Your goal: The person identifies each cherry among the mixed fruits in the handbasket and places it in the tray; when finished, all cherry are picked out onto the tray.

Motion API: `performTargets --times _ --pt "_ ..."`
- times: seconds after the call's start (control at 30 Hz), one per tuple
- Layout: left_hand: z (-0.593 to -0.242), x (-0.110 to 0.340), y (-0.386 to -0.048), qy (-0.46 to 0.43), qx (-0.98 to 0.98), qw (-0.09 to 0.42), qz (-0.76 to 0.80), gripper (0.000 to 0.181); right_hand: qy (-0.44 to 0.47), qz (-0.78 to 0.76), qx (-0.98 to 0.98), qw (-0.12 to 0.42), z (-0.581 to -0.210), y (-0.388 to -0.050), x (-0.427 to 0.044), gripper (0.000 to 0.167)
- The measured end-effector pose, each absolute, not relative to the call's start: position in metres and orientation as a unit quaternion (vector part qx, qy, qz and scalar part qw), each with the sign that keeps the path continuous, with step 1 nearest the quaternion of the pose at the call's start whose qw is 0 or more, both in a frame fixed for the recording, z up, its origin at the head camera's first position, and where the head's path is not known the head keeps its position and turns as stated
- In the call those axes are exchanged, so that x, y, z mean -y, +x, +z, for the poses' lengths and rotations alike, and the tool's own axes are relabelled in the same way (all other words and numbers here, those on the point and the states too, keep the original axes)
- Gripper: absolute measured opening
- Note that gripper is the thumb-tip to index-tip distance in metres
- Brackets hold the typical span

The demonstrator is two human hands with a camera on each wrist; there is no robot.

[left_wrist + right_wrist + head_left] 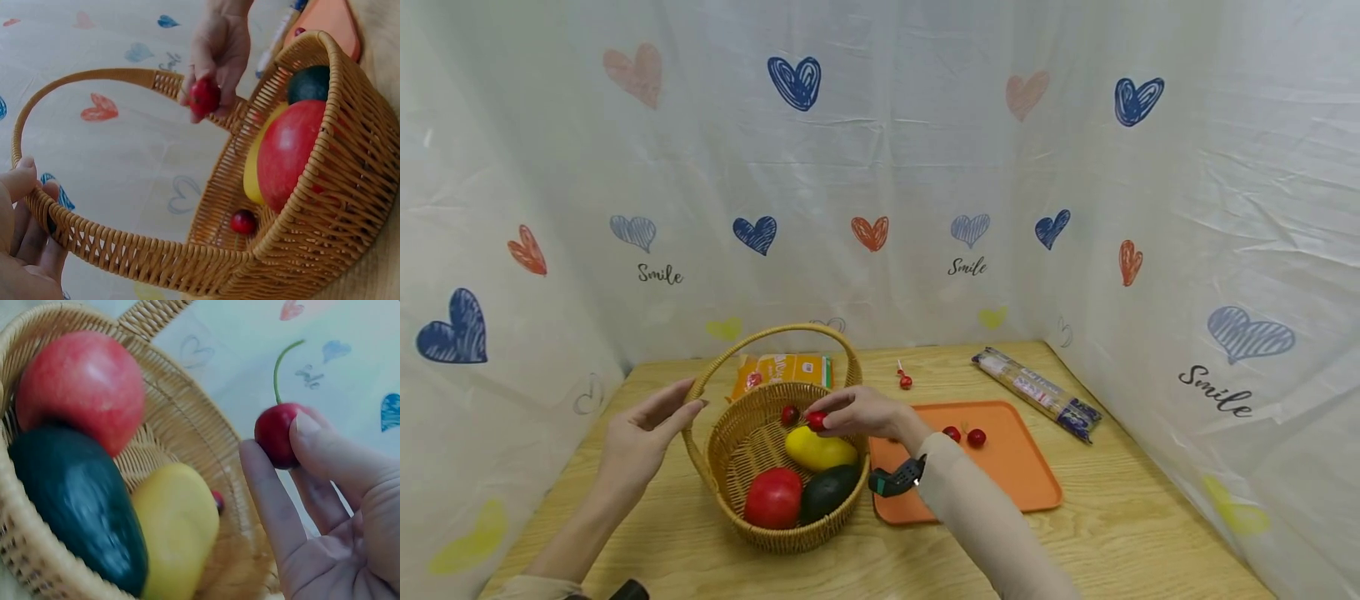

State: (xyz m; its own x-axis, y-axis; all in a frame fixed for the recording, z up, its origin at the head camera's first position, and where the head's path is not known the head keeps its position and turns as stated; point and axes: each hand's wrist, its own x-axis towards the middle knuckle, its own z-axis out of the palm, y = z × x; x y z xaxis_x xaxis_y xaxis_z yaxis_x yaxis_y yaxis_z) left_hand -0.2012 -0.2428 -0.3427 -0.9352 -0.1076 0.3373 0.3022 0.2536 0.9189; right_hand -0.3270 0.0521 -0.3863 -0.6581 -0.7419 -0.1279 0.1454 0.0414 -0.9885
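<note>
Between the thumb and fingers of my right hand (867,411) is a red cherry (275,434) with a green stem, held above the far right part of a wicker basket (775,540). My left hand (638,433) grips the left side of the basket's arched handle (125,231). Inside the basket lie a large red apple-like fruit (773,497), a dark green avocado-like fruit (78,506) and a yellow mango-like fruit (820,450). Another cherry (244,222) rests by the basket's far wall.
Right of the basket is an orange tray (1015,483) bearing cherries (976,437), partly hidden by my right arm. A red lollipop (906,382) and a long pasta packet (1037,392) lie farther back. An orange packet (797,367) sits behind the basket.
</note>
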Motion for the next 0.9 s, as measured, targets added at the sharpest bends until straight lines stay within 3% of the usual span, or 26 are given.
performTargets --times 0.27,0.9 --pt "-0.344 0.244 -0.202 -0.066 0.773 0.168 -0.609 0.041 -0.257 -0.639 -0.629 0.362 -0.379 -0.334 -0.098 0.036" --pt "-0.347 0.244 -0.204 -0.074 0.754 0.172 -0.629 0.037 -0.196 -0.66 -0.658 0.303 -0.397 -0.333 -0.248 0.028"
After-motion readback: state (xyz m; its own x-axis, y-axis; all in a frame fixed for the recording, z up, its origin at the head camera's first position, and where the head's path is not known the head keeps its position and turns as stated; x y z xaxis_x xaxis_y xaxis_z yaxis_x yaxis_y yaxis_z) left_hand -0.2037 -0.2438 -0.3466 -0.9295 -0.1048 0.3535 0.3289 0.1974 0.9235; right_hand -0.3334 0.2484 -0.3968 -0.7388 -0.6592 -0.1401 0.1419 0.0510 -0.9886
